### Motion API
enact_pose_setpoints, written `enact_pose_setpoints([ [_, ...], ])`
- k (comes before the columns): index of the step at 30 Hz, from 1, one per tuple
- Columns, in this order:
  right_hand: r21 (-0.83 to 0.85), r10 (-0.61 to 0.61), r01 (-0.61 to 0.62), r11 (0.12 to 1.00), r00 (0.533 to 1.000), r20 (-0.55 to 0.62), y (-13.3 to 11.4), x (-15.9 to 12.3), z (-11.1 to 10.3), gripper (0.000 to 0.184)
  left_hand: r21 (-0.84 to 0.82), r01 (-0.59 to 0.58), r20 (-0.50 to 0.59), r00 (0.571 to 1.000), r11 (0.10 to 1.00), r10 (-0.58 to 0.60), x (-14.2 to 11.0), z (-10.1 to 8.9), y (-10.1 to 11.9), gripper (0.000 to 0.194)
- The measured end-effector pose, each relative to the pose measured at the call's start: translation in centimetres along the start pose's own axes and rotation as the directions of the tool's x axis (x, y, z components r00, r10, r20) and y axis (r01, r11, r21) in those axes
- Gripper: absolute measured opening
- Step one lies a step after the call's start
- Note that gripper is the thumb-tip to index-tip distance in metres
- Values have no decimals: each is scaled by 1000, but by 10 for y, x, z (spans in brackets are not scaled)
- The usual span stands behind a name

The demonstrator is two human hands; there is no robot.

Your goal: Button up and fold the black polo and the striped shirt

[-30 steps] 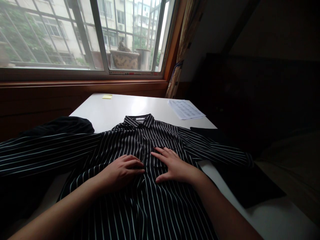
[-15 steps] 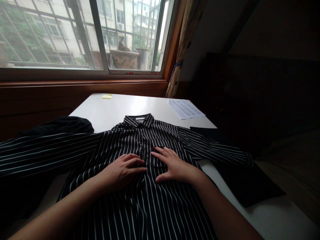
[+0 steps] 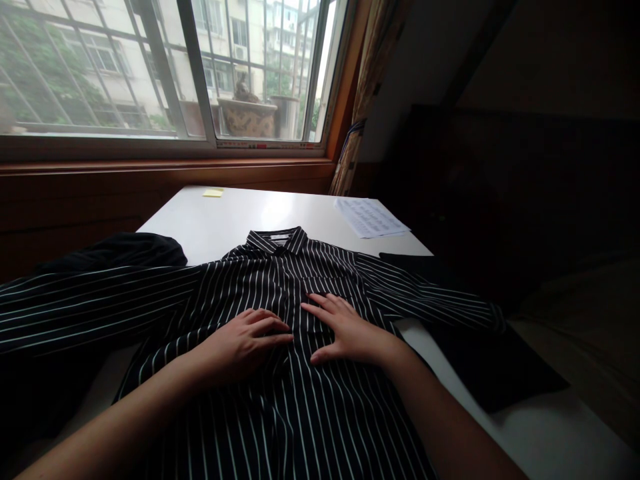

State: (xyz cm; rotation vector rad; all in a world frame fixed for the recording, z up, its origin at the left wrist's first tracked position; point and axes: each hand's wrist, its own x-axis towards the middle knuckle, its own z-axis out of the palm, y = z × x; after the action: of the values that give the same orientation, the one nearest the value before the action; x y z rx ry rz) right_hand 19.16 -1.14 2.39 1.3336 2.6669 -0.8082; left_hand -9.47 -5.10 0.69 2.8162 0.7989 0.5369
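Note:
A black shirt with white stripes (image 3: 305, 413) lies face up across the table, collar toward the window and both sleeves stretched out sideways. My left hand (image 3: 253, 340) rests on its front, just left of the button line, with the fingers reaching to the right. On the other side of that line, my right hand (image 3: 343, 330) lies on the shirt below the chest pocket, its fingers spread and the thumb apart. Neither hand grips the cloth as far as I can see. The lower part of the shirt runs out of view between my forearms.
The white table (image 3: 240, 210) carries a yellow sticky note (image 3: 213, 193) and printed sheets (image 3: 371, 218) at its far side. Dark bunched cloth (image 3: 125, 252) lies under the left sleeve, and a flat dark cloth (image 3: 505, 373) under the right. A barred window (image 3: 160, 73) stands beyond.

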Motion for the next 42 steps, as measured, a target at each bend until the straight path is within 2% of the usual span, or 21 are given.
enact_pose_setpoints([
  [21,-1,-11,11,1000,1000,-1,2,1,1,110,-17,26,25,999,1000,-25,-2,4,-6,39],
  [34,-18,-32,31,999,999,-22,4,1,2,108,-12,86,-53,995,996,-86,-4,7,-4,35],
  [42,-5,-25,25,1000,999,-20,3,1,2,109,50,11,75,997,999,-15,-2,2,-1,49],
])
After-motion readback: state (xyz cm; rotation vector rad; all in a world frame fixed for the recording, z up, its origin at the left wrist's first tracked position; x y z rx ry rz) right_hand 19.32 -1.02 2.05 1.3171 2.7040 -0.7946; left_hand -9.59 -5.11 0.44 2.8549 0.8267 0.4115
